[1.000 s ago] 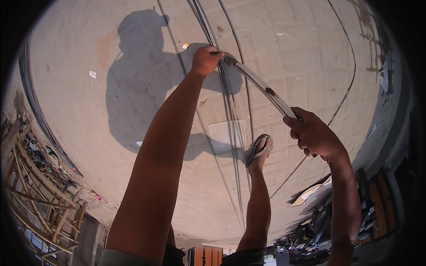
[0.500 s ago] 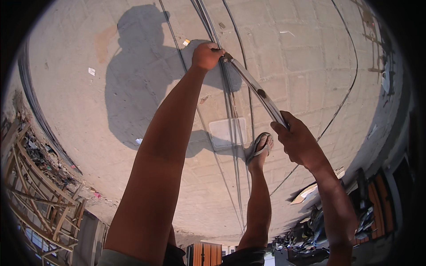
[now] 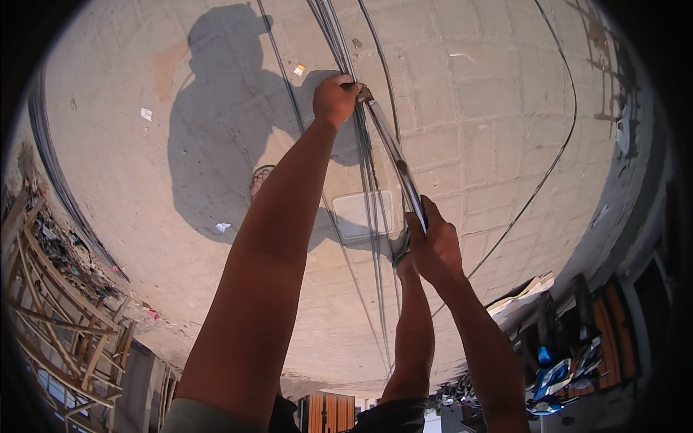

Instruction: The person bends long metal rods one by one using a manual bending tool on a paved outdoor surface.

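My left hand [image 3: 334, 103] is closed at the far middle, beside a bundle of long thin dark rods or cables [image 3: 333, 35] running away from me over the ground. Its fingertips hide what they grip, right by the dark head [image 3: 364, 94] of a long silver metal bar [image 3: 390, 141]. My right hand [image 3: 437, 249] is wrapped round the near end of this bar, just right of the bundle. The bar slants from the head toward me, close to the bundle.
A pale square plate [image 3: 350, 216] lies under the strands. A single black cable [image 3: 567, 151] curves at the right. Wooden frames [image 3: 61, 317] and rubble stand at the left, parked motorbikes [image 3: 552, 382] at the lower right. My sandalled foot [image 3: 261, 179] shows beside my left forearm.
My right hand has swung the bar's near end leftward and slightly toward me, nearer the bundle. The left hand stays by the head. A foot now shows beside my left forearm.
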`<act>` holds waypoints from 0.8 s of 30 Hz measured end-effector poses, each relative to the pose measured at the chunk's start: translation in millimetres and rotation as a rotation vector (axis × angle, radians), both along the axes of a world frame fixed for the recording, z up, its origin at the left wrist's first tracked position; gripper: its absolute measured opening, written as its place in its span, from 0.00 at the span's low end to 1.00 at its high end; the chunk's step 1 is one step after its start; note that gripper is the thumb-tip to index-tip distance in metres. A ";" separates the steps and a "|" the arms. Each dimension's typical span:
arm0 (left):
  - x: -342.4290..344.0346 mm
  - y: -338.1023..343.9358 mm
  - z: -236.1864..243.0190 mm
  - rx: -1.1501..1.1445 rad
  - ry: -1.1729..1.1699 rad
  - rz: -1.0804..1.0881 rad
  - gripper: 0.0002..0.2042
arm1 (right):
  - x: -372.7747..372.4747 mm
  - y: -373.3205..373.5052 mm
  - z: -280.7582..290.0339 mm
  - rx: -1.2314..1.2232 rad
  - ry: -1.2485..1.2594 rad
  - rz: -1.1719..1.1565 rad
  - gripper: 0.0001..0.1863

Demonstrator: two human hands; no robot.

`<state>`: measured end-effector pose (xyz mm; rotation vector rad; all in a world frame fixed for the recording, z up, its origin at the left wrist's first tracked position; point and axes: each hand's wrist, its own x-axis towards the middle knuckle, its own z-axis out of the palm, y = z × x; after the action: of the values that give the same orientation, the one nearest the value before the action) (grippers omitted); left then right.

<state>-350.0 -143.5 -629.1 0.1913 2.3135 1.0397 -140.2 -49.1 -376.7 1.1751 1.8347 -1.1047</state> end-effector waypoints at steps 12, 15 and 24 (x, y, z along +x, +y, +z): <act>-4.2 -3.5 1.2 -0.067 0.068 -0.098 0.12 | 35.9 -45.1 -37.2 0.170 0.108 0.043 0.24; -6.1 -2.9 4.7 -0.057 0.035 -0.079 0.12 | 38.1 -45.5 -37.7 0.170 0.092 0.056 0.25; 27.8 -19.0 8.0 -0.008 0.159 0.094 0.15 | -28.0 21.6 15.5 -0.045 -0.038 0.070 0.22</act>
<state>-322.2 -162.4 -621.1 0.1695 2.4900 1.0963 -168.2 -27.6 -361.2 1.0912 1.7990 -1.0716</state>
